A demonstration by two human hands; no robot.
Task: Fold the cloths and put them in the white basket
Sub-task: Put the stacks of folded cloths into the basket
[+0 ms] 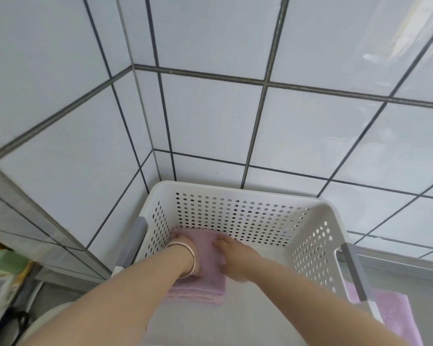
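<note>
Head view: left hand [185,248] and right hand [229,253] grip folded cloth [205,248] by its sides in basket [320,216], soft, light, floppy; hold edges together

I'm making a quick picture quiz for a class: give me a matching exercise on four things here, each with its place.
Things:
1. folded cloth
2. bracelet
3. grey handle
4. unfolded cloth

Places:
A. outside the basket, at its right
B. on the left wrist
C. on the white basket rim
D. inside the basket, under both hands

Pairs: 1-D, 2-B, 3-C, 4-A
</note>
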